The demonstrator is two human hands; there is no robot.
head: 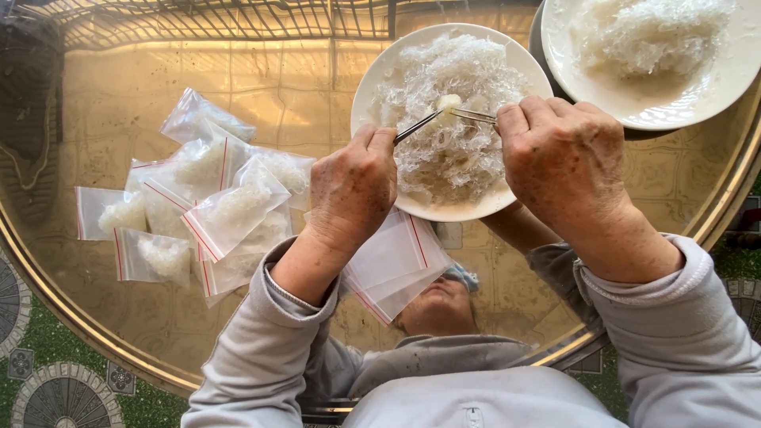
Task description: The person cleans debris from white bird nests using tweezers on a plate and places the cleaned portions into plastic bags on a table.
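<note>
Grey-sleeved, the left hand (351,190) and right hand (564,162) each pinched tweezers (418,126) closed over a white plate (524,67), tips meeting on a pale lump (449,101) in the translucent strands (452,150). Empty zip bags (394,265) lay just nearer than the plate; filled bags (206,202) left of it; a second plate (717,87) beyond, to its right.

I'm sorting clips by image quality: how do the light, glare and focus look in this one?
Head view: warm, low light tints the glass table amber; its top mirrors the person and a grille overhead, muddying the surface. Wide-lens bending curves the table rim. The left hand, right hand, tweezers and near plate are sharp; the strands on the far plate look slightly washed out.
</note>
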